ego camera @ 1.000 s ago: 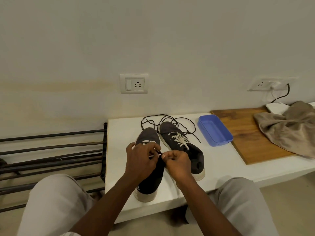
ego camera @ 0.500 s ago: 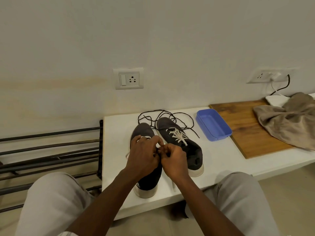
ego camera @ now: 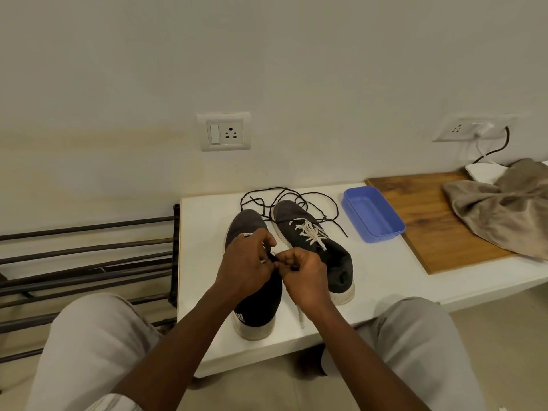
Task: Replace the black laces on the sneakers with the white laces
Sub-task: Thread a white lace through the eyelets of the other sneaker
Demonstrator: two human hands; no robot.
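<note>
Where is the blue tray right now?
In the head view the blue tray sits on the white bench, to the right of the white-laced sneaker and beside the wooden board's left edge.

Your sneakers are dark grey with off-white soles. The nearer sneaker (ego camera: 252, 310) has a black heel with a white striped logo, and the other sneaker (ego camera: 335, 262) shows white laces (ego camera: 308, 232). The black laces (ego camera: 296, 197) lie on a white bench (ego camera: 201, 232). Blue tray (ego camera: 373, 215), brown wood-grain board (ego camera: 430, 232), beige cloth (ego camera: 498, 209).

L hand (ego camera: 247, 264) & R hand (ego camera: 304, 272) together, fingers curled, pinching
</note>
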